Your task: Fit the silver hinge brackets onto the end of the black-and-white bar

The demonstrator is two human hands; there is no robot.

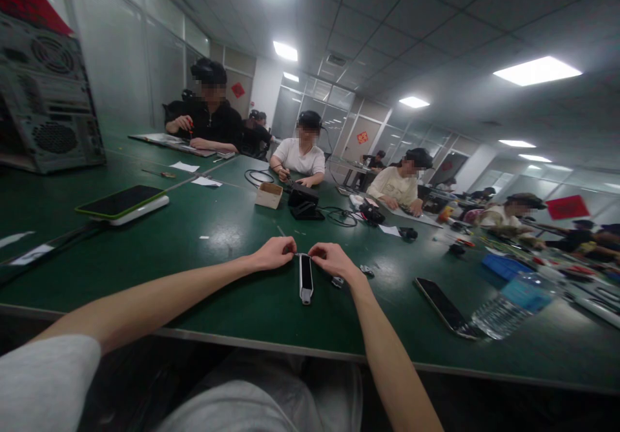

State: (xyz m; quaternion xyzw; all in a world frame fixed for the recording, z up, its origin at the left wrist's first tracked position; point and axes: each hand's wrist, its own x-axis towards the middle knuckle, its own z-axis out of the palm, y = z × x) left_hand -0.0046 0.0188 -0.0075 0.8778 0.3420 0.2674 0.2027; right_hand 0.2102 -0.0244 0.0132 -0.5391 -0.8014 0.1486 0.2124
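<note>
Green workbench (217, 232) in a busy workshop; co-workers sat across it; phone (444, 307) and water bottle (508, 306) lay to the right; slim black-and-silver bar (305, 278) lay lengthwise just below the hands; left hand (274, 254) and right hand (334, 261) both pinched a thin wire (303, 254), fingertips clenched; wrists sat level, clear of the bar, for good control.

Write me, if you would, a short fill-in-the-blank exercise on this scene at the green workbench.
The slim device lies on the green workbench ____ the person's left hand and right hand.
The plastic water bottle lies on its ____ to the right.
A small ____ box stands farther along the workbench.

Missing words: between; side; cardboard.
</note>
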